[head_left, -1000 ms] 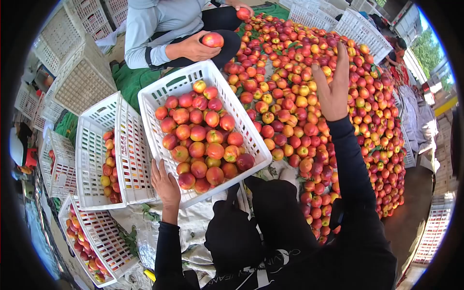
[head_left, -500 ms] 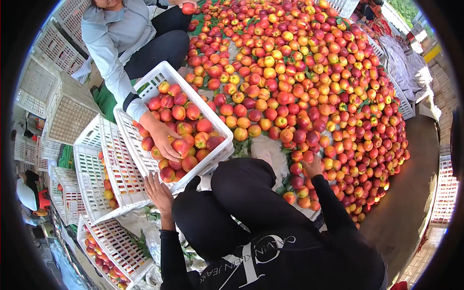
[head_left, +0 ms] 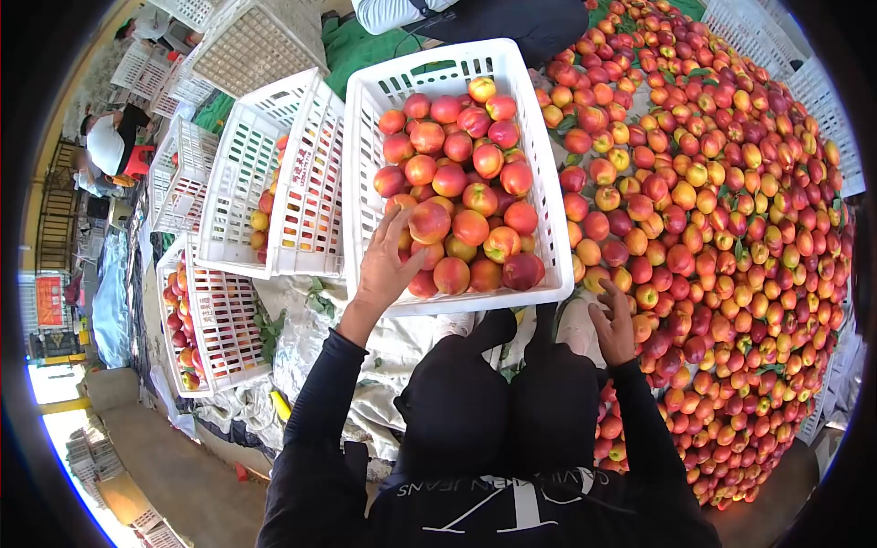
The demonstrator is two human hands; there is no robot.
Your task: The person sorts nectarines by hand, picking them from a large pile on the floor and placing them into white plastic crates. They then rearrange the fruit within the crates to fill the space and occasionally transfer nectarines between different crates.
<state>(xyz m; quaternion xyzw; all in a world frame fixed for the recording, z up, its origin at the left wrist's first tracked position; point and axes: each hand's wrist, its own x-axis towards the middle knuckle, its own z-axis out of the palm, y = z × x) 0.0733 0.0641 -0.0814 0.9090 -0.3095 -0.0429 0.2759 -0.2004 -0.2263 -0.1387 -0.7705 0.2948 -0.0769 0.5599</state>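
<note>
A white plastic crate (head_left: pixel 550 183) full of red and yellow nectarines stands in front of my knees. Over its near left part, my left hand (head_left: pixel 387 265) has its fingers spread beside a nectarine (head_left: pixel 428 222) and the crate's near rim. Whether the fingertips touch the fruit is hard to tell. My right hand (head_left: pixel 613 325) hovers at the near left edge of the big nectarine pile (head_left: pixel 713 274), fingers apart and nothing in them.
Left of the crate stand tilted white crates (head_left: pixel 315 183) with fruit, and a lower one (head_left: pixel 228 329). A co-worker's dark-clothed leg (head_left: pixel 521 27) is beyond the crate. Pale sheeting (head_left: pixel 311 365) with leaves covers the ground. Another person (head_left: pixel 108 142) sits far left.
The view has swung left, so the crate appears more central. The co-worker's hand is no longer over the crate. My left hand has moved from beside the crate to over its fruit.
</note>
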